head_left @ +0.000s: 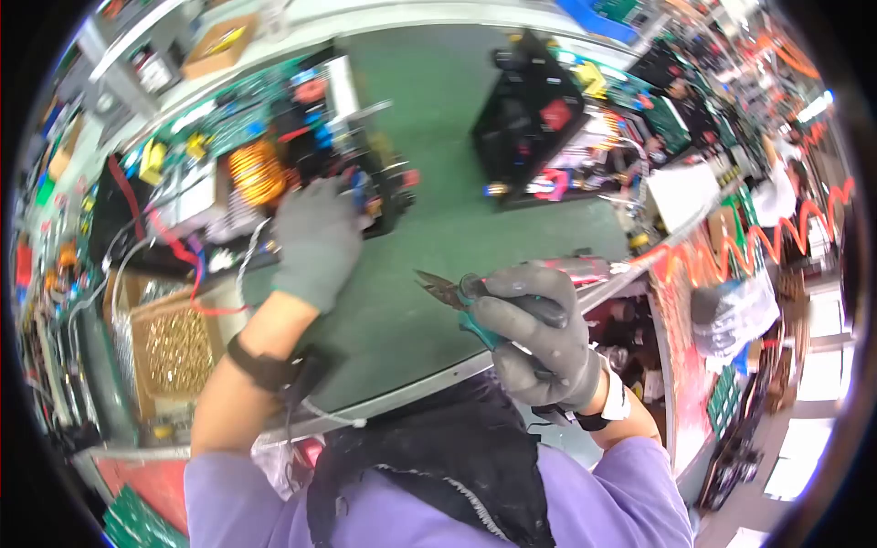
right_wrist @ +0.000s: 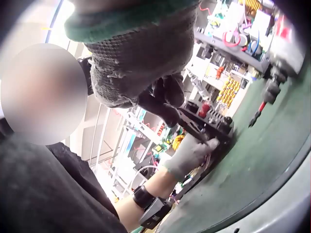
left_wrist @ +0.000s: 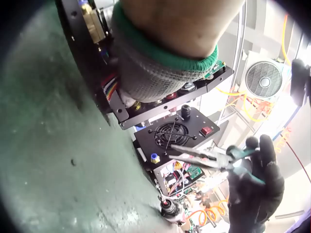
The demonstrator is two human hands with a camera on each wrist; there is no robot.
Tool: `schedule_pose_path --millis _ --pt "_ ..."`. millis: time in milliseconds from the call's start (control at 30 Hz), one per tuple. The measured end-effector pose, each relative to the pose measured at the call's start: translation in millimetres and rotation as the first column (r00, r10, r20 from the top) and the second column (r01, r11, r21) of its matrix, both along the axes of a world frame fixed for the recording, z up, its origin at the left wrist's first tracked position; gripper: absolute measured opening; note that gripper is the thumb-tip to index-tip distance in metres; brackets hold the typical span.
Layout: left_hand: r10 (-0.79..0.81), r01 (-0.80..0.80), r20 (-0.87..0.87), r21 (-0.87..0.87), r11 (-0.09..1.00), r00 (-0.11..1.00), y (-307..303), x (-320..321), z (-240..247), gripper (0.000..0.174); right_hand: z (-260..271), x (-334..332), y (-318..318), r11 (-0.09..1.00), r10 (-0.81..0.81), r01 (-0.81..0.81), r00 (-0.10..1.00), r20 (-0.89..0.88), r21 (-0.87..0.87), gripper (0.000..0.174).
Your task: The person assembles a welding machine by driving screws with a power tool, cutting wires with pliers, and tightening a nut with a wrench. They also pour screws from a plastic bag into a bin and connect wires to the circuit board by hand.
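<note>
— Working on what?
— Seemingly on the wiring of the open black box (head_left: pixel 384 187), set toward the far left of the green surface (head_left: pixel 457 228), with an orange coil (head_left: pixel 256 172) inside.
— Left hand (head_left: pixel 315 242)?
— Gloved, laid on the near corner of the box, fingertips down among the red and blue wires. Cannot tell whether pinching a wire or merely pressing, with the fingers hidden under the back of the hand.
— And the right hand (head_left: pixel 539 338)?
— Curled tight round the teal handles of the pliers (head_left: pixel 448 290). Held up over the near edge of the surface, well apart from the box, tip pointing toward the left hand, with jaws nearly closed on nothing visible.
— So which step?
— Probably somewhere between steadying and cutting, with the tool ready but not yet at the work.
— Calling for what next?
— For carrying the tip across to the spot under the left fingers, opening the jaws a little on the way, and keeping clear of the glove and the neighbouring wires. Worth holding the box firm throughout.
— Anything else nearby?
— A second black box (head_left: pixel 530 119) with a fan grille, farther back on the surface, untouched.
</note>
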State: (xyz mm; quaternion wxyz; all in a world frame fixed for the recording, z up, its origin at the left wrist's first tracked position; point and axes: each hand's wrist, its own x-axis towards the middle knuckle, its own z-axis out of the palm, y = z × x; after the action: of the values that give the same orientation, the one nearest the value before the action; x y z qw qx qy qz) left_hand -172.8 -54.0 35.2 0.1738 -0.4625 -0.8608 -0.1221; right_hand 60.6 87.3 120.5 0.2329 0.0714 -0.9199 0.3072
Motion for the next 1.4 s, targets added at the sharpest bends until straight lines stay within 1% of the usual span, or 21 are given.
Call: schedule_pose_path --millis 33,67,133,167,200,300,367,400,467,533,600,667,733,767,833,900,1033,1100,1167,1233,1400 --pt "-0.003 0.002 -0.047 -0.02 1.0 0.999 -4.5 -4.7 -5.1 0.032 0.5 7.2 5.7 0.998 -0.011 0.009 1.0 -0.022 -0.066 0.043" --pt "-0.004 0.004 -0.025 -0.021 1.0 1.0 -8.9 -4.6 -0.9 0.031 8.8 17.3 16.7 0.997 -0.074 0.074 0.997 -0.016 -0.001 0.044" --pt "0.035 -0.037 -0.045 -0.044 0.998 0.998 -21.4 -5.3 1.4 0.03 7.5 36.7 39.4 0.965 -0.261 0.258 0.951 -0.164 -0.042 0.04" --pt "0.029 -0.039 -0.139 -0.067 0.997 0.99 -32.6 -10.1 -3.8 0.028 9.4 44.9 58.3 0.933 -0.325 0.353 0.911 -0.256 0.073 0.038" --pt "0.027 -0.032 -0.106 -0.047 0.998 0.994 -43.9 -14.0 -8.1 0.026 7.7 52.7 74.2 0.884 -0.411 0.459 0.855 -0.315 0.092 0.038" --pt "0.061 -0.068 -0.071 -0.092 0.993 0.996 -74.3 -12.3 4.2 0.022 -0.9 61.5 116.0 0.825 -0.484 0.559 0.777 -0.402 0.086 0.042" --pt "0.248 -0.26 -0.081 -0.25 0.933 0.965 -75.0 25.5 53.2 0.024 -5.6 56.8 127.7 0.845 -0.492 0.534 0.805 -0.331 0.043 0.043" --pt "0.249 -0.263 -0.086 -0.257 0.93 0.965 -77.7 42.3 68.1 0.024 -8.0 54.4 131.9 0.863 -0.487 0.506 0.834 -0.257 0.006 0.043" --pt "0.239 -0.222 0.035 -0.259 0.94 0.97 -78.0 73.1 91.0 0.025 -8.5 44.2 136.1 0.888 -0.443 0.459 0.864 -0.239 0.011 0.044" --pt "0.003 0.04 0.223 -0.185 0.982 0.975 -50.9 93.8 114.3 0.032 -12.3 38.7 142.0 0.911 -0.394 0.41 0.896 -0.206 0.039 0.045" --pt "-0.211 0.26 0.312 -0.124 0.958 0.926 -5.2 104.8 119.7 0.028 -10.7 36.1 146.2 0.914 -0.379 0.4 0.903 -0.202 0.075 0.046" --pt "-0.495 0.475 0.197 0.14 0.869 0.846 46.2 109.5 92.4 0.025 -11.6 35.7 150.5 0.911 -0.372 0.398 0.907 -0.195 0.111 0.046" --pt "-0.607 0.595 0.203 0.123 0.794 0.768 105.3 116.3 72.2 0.025 -12.9 35.3 156.0 0.917 -0.366 0.386 0.915 -0.17 0.105 0.046" --pt "-0.609 0.61 0.146 0.042 0.791 0.779 134.3 120.9 53.6 0.027 -12.8 34.6 158.2 0.915 -0.369 0.389 0.914 -0.17 0.105 0.046" --pt "-0.599 0.588 0.127 0.119 0.8 0.79 178.3 124.8 25.1 0.027 -12.2 33.0 163.1 0.92 -0.342 0.367 0.922 -0.181 0.134 0.045" --pt "-0.436 0.436 0.003 0.031 0.899 0.9 203.6 120.9 8.6 0.026 -14.4 32.7 164.0 0.923 -0.347 0.365 0.926 -0.15 0.118 0.045" --pt "-0.46 0.457 0.027 0.069 0.887 0.888 206.9 112.0 -5.8 0.026 -26.8 36.8 165.6 0.923 -0.378 0.382 0.923 -0.078 0.051 0.046" --pt "-0.428 0.416 0.106 0.121 0.901 0.897 205.6 112.7 -4.7 0.025 -29.4 41.6 165.4 0.925 -0.373 0.375 0.927 -0.049 0.058 0.047" --pt "-0.434 0.422 0.108 0.115 0.899 0.894 210.3 111.8 -10.6 0.025 -35.4 44.0 167.5 0.921 -0.356 0.375 0.921 -0.155 0.11 0.047" --pt "-0.445 0.436 0.11 0.101 0.894 0.889 211.2 111.6 -15.2 0.024 -34.2 44.5 166.0 0.922 -0.372 0.383 0.917 -0.146 0.055 0.049" --pt "-0.419 0.393 0.17 0.165 0.904 0.892 213.3 113.2 -17.9 0.024 -36.6 43.6 173.5 0.921 -0.352 0.37 0.925 -0.144 0.12 0.049"
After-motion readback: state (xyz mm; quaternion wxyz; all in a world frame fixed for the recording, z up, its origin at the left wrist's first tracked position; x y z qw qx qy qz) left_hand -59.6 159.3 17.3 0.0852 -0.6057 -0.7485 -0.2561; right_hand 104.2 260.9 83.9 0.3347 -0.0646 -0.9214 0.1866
